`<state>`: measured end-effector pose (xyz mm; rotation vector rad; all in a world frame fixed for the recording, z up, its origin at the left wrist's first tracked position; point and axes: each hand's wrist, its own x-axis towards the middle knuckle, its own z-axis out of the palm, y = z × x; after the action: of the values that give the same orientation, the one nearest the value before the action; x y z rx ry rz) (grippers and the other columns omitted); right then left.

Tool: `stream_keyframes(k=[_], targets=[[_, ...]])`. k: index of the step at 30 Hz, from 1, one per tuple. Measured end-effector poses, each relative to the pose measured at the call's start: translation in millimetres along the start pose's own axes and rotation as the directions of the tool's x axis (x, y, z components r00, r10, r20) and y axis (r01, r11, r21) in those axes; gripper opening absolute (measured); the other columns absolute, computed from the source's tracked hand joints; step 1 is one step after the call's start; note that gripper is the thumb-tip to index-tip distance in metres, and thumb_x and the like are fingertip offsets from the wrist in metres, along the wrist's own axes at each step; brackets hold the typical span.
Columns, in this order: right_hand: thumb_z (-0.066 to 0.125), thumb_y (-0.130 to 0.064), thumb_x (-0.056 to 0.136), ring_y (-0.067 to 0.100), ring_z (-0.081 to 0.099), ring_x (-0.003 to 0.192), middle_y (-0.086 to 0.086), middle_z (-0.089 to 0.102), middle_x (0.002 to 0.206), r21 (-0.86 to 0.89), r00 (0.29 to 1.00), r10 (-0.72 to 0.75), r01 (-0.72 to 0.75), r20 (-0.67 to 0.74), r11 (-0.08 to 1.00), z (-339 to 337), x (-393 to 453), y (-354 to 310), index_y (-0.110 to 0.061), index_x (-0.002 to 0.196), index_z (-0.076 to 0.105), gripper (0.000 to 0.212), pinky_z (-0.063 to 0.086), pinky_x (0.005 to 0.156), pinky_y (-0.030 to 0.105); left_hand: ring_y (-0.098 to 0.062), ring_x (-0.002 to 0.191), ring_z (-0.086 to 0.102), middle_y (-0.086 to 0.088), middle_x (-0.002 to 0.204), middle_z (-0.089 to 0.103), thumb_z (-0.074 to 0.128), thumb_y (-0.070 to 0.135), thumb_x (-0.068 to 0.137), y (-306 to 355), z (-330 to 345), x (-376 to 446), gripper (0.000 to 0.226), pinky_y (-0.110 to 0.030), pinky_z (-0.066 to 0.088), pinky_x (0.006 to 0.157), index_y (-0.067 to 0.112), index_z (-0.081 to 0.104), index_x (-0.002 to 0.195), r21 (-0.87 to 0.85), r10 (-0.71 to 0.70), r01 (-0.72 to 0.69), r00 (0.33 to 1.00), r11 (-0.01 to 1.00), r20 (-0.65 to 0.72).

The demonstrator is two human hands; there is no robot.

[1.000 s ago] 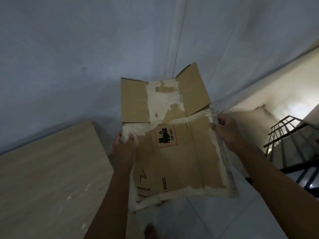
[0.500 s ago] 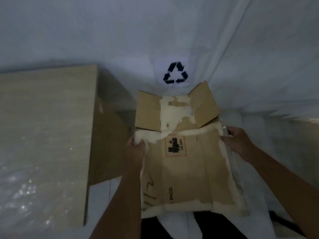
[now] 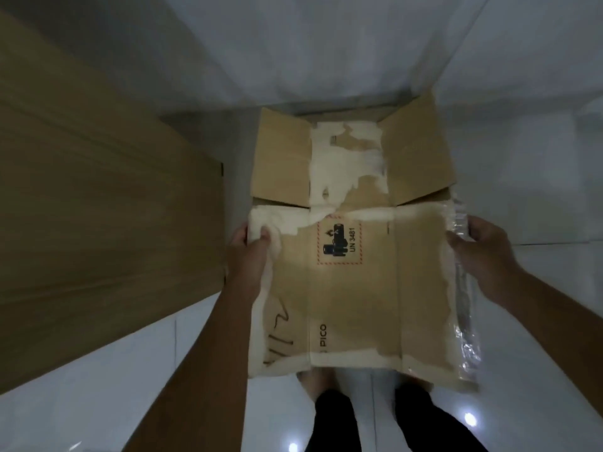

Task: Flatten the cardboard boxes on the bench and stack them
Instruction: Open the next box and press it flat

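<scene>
A flattened brown cardboard box (image 3: 355,288) hangs in the air in front of me, roughly level, over the floor. It bears a red-bordered battery label reading UN 3481, torn white patches and the word PICO. Two end flaps (image 3: 282,161) stick out on its far side. My left hand (image 3: 253,246) grips the box's left edge near the fold. My right hand (image 3: 479,252) grips the right edge, where a strip of clear plastic tape (image 3: 465,308) hangs loose. Both arms reach forward from the bottom of the view.
A wooden bench (image 3: 98,207) fills the left side, its edge close to the box's left side. White tiled floor (image 3: 538,177) lies below and to the right. My legs in dark trousers (image 3: 375,419) and my feet show under the box's near edge.
The view has tilted from the wall and staircase down to the floor. The box has come down lower and closer, still held at both edges; the recycling mark is out of view.
</scene>
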<state>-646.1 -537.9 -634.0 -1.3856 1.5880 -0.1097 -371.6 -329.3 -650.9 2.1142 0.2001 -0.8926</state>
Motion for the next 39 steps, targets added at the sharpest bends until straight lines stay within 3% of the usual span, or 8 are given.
stream_keyframes(k=[6,11,15,18,22,27,35,39], targets=[[0.057,-0.005,0.093,0.021,0.055,0.069,0.008,0.065,0.084,0.042,0.998,0.026,-0.024,-0.049,0.999,92,95,65,-0.014,0.102,0.071,0.018,0.042,0.061,0.027,-0.022,0.109,0.063,0.002,0.124,0.065,0.062,0.031,0.097,-77,56,113,0.033,-0.036,0.055,0.087,0.030,0.061,0.130,0.008,0.049,-0.049,0.996,0.999,-0.079],[0.063,-0.014,0.092,0.026,0.067,0.086,0.007,0.072,0.098,-0.029,0.980,-0.029,0.024,-0.196,0.999,129,160,81,-0.014,0.107,0.072,0.018,0.056,0.082,0.037,-0.021,0.111,0.061,0.002,0.126,0.064,0.062,0.030,0.098,-103,98,169,0.038,-0.035,0.053,0.092,0.022,0.061,0.135,0.017,0.114,-0.113,0.980,0.993,-0.162],[0.065,-0.022,0.090,0.031,0.066,0.103,0.013,0.071,0.110,-0.242,0.958,-0.078,0.009,-0.276,0.970,143,189,80,-0.007,0.112,0.070,0.027,0.051,0.091,0.033,-0.025,0.114,0.063,-0.003,0.125,0.065,0.069,0.037,0.090,-104,116,202,0.050,-0.036,0.053,0.093,0.014,0.060,0.134,0.279,0.251,-0.202,0.956,0.939,-0.152],[0.060,-0.032,0.090,0.037,0.058,0.117,0.018,0.061,0.126,-0.395,0.990,0.014,-0.070,-0.141,0.916,135,180,74,-0.005,0.127,0.056,0.046,0.048,0.098,0.040,-0.031,0.130,0.054,-0.008,0.146,0.053,0.081,0.039,0.079,-95,113,200,0.090,-0.044,0.048,0.105,0.015,0.035,0.152,0.473,0.129,-0.109,0.992,0.874,-0.010],[0.059,-0.017,0.087,0.038,0.043,0.132,0.019,0.045,0.142,-0.625,0.995,-0.082,0.033,-0.050,0.780,109,110,57,-0.006,0.141,0.040,0.058,0.038,0.109,0.048,-0.033,0.143,0.038,-0.005,0.163,0.031,0.070,0.031,0.088,-83,90,130,0.097,-0.049,0.041,0.111,0.024,0.008,0.161,0.652,0.220,-0.241,0.969,0.719,0.115],[0.049,-0.029,0.093,0.026,0.020,0.148,0.003,0.026,0.160,-0.827,0.975,-0.173,0.214,0.143,0.521,75,-9,-2,-0.023,0.151,0.027,0.062,0.018,0.120,0.051,-0.028,0.149,0.028,-0.001,0.165,0.025,0.052,0.041,0.097,-41,46,6,0.071,-0.051,0.040,0.111,0.029,0.019,0.159,0.852,0.360,-0.391,0.895,0.349,0.263],[0.045,-0.036,0.096,0.029,0.017,0.149,0.005,0.023,0.161,-0.776,0.931,-0.317,0.332,0.179,0.536,14,-230,-136,-0.021,0.147,0.035,0.055,0.022,0.120,0.050,-0.025,0.144,0.036,-0.001,0.154,0.045,0.052,0.030,0.095,61,-77,-192,0.056,-0.050,0.037,0.113,0.027,0.042,0.150,0.768,0.555,-0.581,0.745,0.268,0.370],[0.046,-0.033,0.097,0.030,0.017,0.149,0.006,0.022,0.161,-0.755,0.856,-0.433,0.477,0.282,0.451,-10,-342,-162,-0.020,0.147,0.037,0.053,0.023,0.118,0.051,-0.025,0.142,0.040,0.002,0.151,0.048,0.053,0.026,0.093,88,-145,-292,0.055,-0.051,0.039,0.110,0.030,0.043,0.147,0.826,0.570,-0.519,0.755,0.218,0.324]])
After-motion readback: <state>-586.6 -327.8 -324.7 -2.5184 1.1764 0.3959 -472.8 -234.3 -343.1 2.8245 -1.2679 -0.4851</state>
